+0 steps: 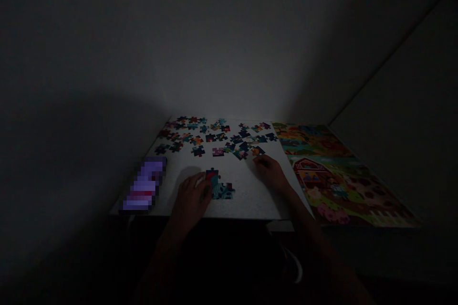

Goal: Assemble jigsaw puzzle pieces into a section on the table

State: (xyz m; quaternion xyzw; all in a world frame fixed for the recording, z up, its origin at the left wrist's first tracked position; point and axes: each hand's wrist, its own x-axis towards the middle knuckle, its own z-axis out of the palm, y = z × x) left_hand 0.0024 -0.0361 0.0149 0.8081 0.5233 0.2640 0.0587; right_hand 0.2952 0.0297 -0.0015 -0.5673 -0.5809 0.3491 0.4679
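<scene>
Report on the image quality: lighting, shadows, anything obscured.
Head view: very dim, the wall paler in the middle than at the sides, the space below the near edge of the tabletop almost black; head view: a soft shadow on the tabletop beside the left hand; head view: the phone pixelated into coarse blocks, its screen unreadable.

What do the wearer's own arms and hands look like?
The left grip and right grip are bare, ungloved human hands. No sleeve shows on the visible forearms; no watch, ring or marking can be made out, though dim light may hide details.
</scene>
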